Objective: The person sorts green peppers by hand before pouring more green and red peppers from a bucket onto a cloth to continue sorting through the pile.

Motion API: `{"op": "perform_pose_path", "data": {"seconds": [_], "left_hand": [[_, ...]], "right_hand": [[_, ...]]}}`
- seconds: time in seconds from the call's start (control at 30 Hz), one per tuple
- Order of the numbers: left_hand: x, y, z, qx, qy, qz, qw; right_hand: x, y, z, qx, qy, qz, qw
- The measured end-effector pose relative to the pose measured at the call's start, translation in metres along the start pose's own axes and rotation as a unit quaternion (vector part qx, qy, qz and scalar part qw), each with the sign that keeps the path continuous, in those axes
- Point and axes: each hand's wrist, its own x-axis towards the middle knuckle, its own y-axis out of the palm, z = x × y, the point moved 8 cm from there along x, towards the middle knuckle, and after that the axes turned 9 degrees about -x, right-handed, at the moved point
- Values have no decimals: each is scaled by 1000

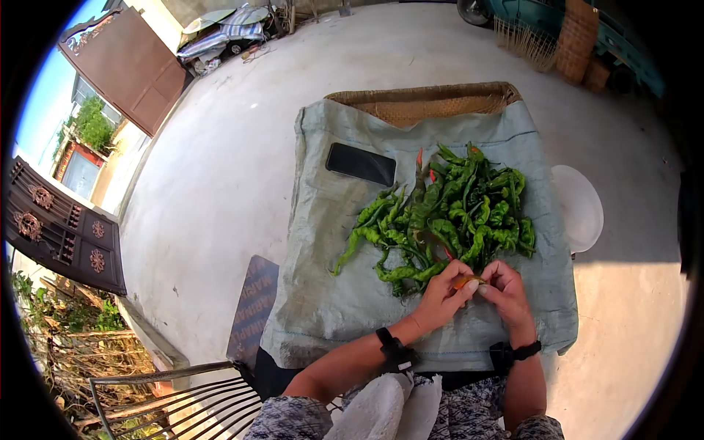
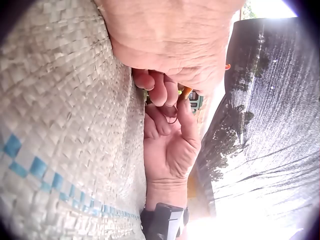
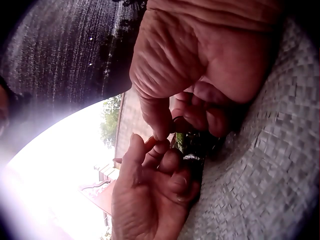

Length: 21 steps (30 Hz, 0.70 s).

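Observation:
An orange-brown chili pepper point(image 1: 465, 280) lies between both hands, in front of the pile. My left hand point(image 1: 440, 298) holds it between thumb and fingers. The thumb and fingers of my right hand point(image 1: 509, 295) pinch its stem end, tip to tip with the left hand. In the right wrist view, a bit of the orange pepper point(image 3: 150, 143) shows between the fingers; the hands hide most of it. Just beyond the hands is a heap of curly green peppers point(image 1: 480, 202), with a few red ones among them.
A grey-green woven sack point(image 1: 315, 293) spreads under the peppers, over a wicker basket point(image 1: 425, 103). On the sack, left of the heap, lies a black phone point(image 1: 361, 164). A white round stool point(image 1: 579, 209) stands at right, a metal-slatted chair point(image 1: 183, 400) at lower left.

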Motion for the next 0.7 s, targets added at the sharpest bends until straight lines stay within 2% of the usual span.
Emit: {"op": "perform_pose_path", "data": {"seconds": [0.23,0.33,0.43,0.57,0.7], "left_hand": [[-2,5,-5,-45,-5,9,999],[-2,5,-2,-23,-35,14,999],[-1,9,-10,61,-3,34,998],[0,9,-11,91,28,21,995],[1,14,-12,104,-22,27,994]], "right_hand": [[-3,0,5,0,20,-15,1000],[-3,-1,2,7,4,-26,1000],[-3,-5,2,32,-3,-32,999],[-5,-9,7,93,6,-31,995],[-12,-23,46,63,-31,-69,995]]}}
